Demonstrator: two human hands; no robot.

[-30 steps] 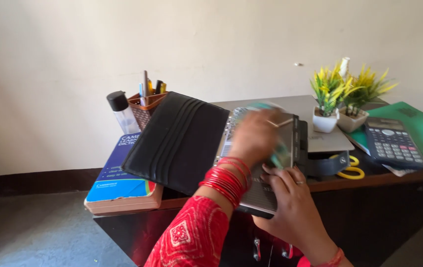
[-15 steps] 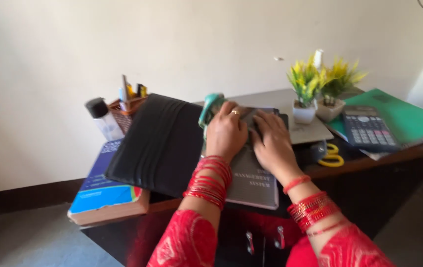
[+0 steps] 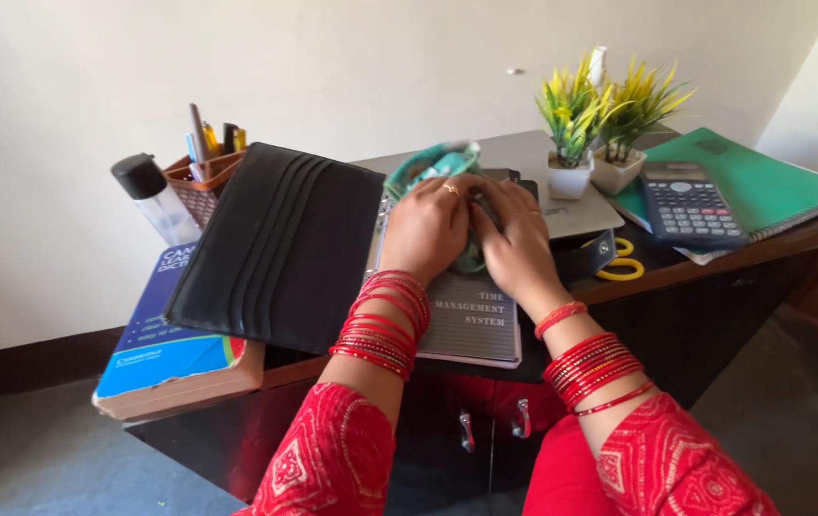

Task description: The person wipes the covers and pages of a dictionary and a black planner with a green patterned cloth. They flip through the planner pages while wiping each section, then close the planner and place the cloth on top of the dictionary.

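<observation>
An open black organiser (image 3: pixel 285 248) lies on the dark desk (image 3: pixel 714 263), its grey inner page (image 3: pixel 474 325) facing up. My left hand (image 3: pixel 428 225) and my right hand (image 3: pixel 514 239) rest side by side on that page, both closed on a crumpled teal cloth (image 3: pixel 433 162). The cloth bunches up behind my left hand and shows again between the two hands. Red bangles ring both wrists, and my sleeves are red.
A thick blue book (image 3: pixel 165 334) overhangs the desk's left edge. A pen holder (image 3: pixel 201 177) and a spray bottle (image 3: pixel 151 199) stand behind it. Two potted plants (image 3: pixel 609 115), a grey laptop (image 3: pixel 533 162), a calculator (image 3: pixel 690 205) on a green notebook (image 3: pixel 762 177), and yellow scissors (image 3: pixel 624 263) sit at the right.
My right hand came up from the organiser's near edge to join the left on the cloth. Both hands now press together on the page; the view shifted slightly.
</observation>
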